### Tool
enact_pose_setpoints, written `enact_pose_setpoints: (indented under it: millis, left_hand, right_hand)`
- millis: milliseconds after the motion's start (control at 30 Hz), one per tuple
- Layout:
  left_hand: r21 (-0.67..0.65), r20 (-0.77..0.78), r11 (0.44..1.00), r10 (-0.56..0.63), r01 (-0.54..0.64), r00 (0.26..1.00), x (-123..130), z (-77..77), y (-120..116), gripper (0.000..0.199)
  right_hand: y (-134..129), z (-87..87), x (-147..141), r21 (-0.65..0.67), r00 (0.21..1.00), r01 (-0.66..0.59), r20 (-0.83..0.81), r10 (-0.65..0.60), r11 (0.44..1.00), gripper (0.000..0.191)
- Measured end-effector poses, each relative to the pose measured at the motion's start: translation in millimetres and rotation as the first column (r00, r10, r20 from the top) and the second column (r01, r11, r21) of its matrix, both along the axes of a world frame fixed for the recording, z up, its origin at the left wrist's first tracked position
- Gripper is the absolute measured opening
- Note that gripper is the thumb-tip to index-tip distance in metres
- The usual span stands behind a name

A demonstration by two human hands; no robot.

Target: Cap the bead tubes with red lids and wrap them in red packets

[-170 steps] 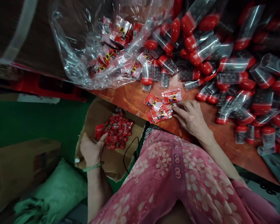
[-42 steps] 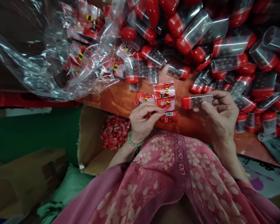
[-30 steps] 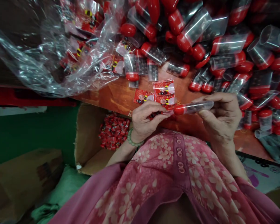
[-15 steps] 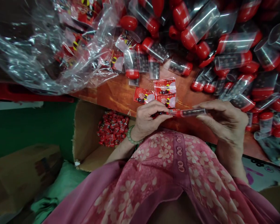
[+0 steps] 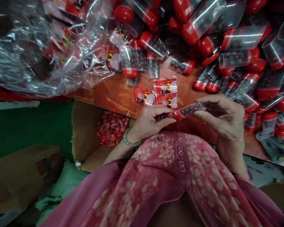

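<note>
Between my hands is a clear tube with a red end and dark beads inside [image 5: 190, 109]. My right hand [image 5: 223, 118] pinches its clear end. My left hand [image 5: 151, 122], with a green bead bracelet at the wrist, is closed on a small red packet [image 5: 164, 116] against the tube's red end; my fingers partly hide the packet. Just beyond, red printed cards [image 5: 165, 85] lie on the orange-brown tabletop [image 5: 109, 94].
Many red-ended tubes [image 5: 239, 60] are heaped at the back and right. A clear plastic bag [image 5: 85, 72] with red cards lies at the back left. Below the table edge, an open cardboard box [image 5: 81, 135] holds small red packets [image 5: 112, 127].
The tube has tilted, its clear end now higher, and its broader face shows. My right hand has moved slightly left and up. The view has shifted a little.
</note>
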State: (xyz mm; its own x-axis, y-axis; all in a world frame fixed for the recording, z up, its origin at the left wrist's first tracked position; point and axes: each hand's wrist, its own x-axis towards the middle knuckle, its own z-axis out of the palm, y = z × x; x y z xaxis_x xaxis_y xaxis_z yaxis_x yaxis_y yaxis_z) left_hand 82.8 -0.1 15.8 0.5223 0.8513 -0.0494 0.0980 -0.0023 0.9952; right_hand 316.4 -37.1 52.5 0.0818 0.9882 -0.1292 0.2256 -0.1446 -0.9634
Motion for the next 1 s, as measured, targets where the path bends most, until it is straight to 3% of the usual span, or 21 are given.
enact_pose_setpoints:
  millis: [67, 133, 233, 500, 700, 767, 867, 1000]
  left_hand:
    - [-0.226, 0.009, 0.971, -0.082, 0.082, 0.997, -2.5, 7.1, 2.9, 0.026]
    - [-0.417, 0.075, 0.895, -0.140, 0.158, 0.987, -4.2, 13.4, 6.8, 0.032]
    - [-0.560, 0.142, 0.800, -0.162, 0.215, 0.976, -4.6, 18.9, 12.4, 0.038]
    - [-0.552, 0.039, 0.812, -0.203, 0.190, 0.978, 3.6, 16.5, 15.9, 0.036]
    - [-0.340, -0.094, 0.925, -0.213, 0.170, 0.973, 10.1, 17.5, 17.9, 0.029]
    - [-0.383, -0.088, 0.904, -0.239, 0.189, 0.967, 11.2, 19.1, 18.6, 0.030]
    - [-0.496, -0.031, 0.830, -0.313, 0.257, 0.949, 12.9, 21.1, 19.3, 0.034]
    - [-0.495, -0.046, 0.819, -0.357, 0.290, 0.933, 15.9, 20.5, 20.0, 0.033]
  right_hand:
    - [3.8, 0.2, -3.5, -0.050, 0.997, 0.006, -0.081, -0.010, 0.999, 0.025]
    - [7.7, -1.4, -6.9, -0.065, 0.991, -0.016, -0.137, 0.007, 0.998, 0.026]
    - [11.0, -5.9, -11.9, -0.080, 0.986, -0.045, -0.161, 0.032, 0.996, 0.026]
    - [7.6, -10.4, -16.2, -0.060, 0.984, -0.037, -0.177, 0.026, 0.997, 0.023]
    - [7.8, -10.3, -9.1, -0.068, 0.982, -0.051, -0.185, 0.038, 0.996, 0.023]
    - [5.9, -10.5, -11.1, -0.063, 0.971, -0.063, -0.234, 0.047, 0.996, 0.023]
    - [1.9, -9.9, -12.1, -0.036, 0.961, -0.092, -0.266, 0.079, 0.995, 0.023]
    - [-1.3, -9.4, -2.7, -0.028, 0.982, -0.150, -0.121, 0.146, 0.988, 0.024]
